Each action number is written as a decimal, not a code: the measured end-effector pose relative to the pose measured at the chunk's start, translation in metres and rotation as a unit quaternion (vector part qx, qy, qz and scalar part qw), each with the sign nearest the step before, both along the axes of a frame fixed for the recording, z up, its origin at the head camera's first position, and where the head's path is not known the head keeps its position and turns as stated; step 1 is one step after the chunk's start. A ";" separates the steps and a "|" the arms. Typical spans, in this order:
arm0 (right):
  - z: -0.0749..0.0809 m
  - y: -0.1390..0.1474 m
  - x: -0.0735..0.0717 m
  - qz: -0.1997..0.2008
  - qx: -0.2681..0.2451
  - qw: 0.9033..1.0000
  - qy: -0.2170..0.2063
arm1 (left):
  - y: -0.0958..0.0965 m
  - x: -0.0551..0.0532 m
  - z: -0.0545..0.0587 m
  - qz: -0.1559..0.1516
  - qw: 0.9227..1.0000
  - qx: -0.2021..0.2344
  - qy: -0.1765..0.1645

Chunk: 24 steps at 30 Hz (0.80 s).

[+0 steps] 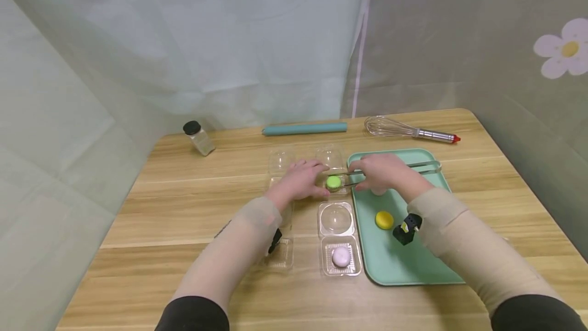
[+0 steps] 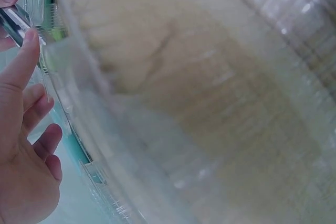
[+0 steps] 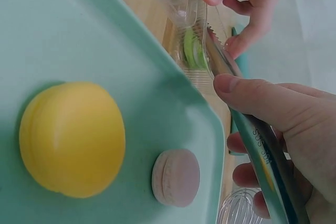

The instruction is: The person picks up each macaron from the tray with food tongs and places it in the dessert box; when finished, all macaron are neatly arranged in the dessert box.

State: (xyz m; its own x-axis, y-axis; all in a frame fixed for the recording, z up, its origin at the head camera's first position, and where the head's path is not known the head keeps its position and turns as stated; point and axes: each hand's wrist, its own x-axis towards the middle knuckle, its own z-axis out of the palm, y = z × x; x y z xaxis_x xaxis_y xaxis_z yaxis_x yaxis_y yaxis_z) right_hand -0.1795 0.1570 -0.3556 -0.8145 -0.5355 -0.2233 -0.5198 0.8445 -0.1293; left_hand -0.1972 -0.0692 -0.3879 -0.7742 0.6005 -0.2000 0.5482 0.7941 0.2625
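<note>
My right hand [image 1: 383,170] grips metal tongs [image 3: 262,145] over the mint tray's far left corner. Their toothed tips reach into a clear plastic box [image 1: 329,157], right at a green macaron [image 1: 334,183] in its lower half. From the left, my left hand [image 1: 303,179] reaches to this box, thumb and forefinger spread at its rim. On the tray [image 1: 404,264] lie a yellow macaron [image 1: 384,220] and a pale pink one [image 3: 181,178], partly covered by my right hand in the head view. A lilac macaron [image 1: 341,257] sits in the nearer open box [image 1: 337,218].
More clear boxes [image 1: 281,160] stand in a column on the left, partly under my left arm; blurred clear plastic [image 2: 199,103] fills the left wrist view. Along the back lie a teal rolling pin [image 1: 305,128], a whisk [image 1: 411,131] and a black-capped jar [image 1: 199,138].
</note>
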 end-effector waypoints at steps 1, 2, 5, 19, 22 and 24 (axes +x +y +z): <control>0.000 0.000 0.000 -0.002 0.000 1.000 -0.002 | 0.000 0.000 0.000 0.000 1.000 0.000 0.001; 0.000 0.000 0.000 -0.004 0.001 1.000 -0.003 | 0.000 0.000 0.000 0.000 1.000 -0.001 0.001; 0.001 0.001 0.000 -0.004 0.001 1.000 -0.005 | 0.000 -0.001 0.000 -0.002 1.000 -0.004 0.004; 0.002 0.006 0.000 -0.017 0.009 1.000 -0.016 | -0.001 -0.003 -0.001 -0.003 1.000 -0.010 0.008; 0.003 0.008 -0.001 -0.017 0.009 1.000 -0.017 | -0.001 -0.003 -0.001 -0.004 1.000 -0.010 0.010; 0.003 0.008 -0.001 -0.016 0.004 1.000 -0.016 | 0.000 -0.003 -0.001 -0.004 1.000 -0.011 0.010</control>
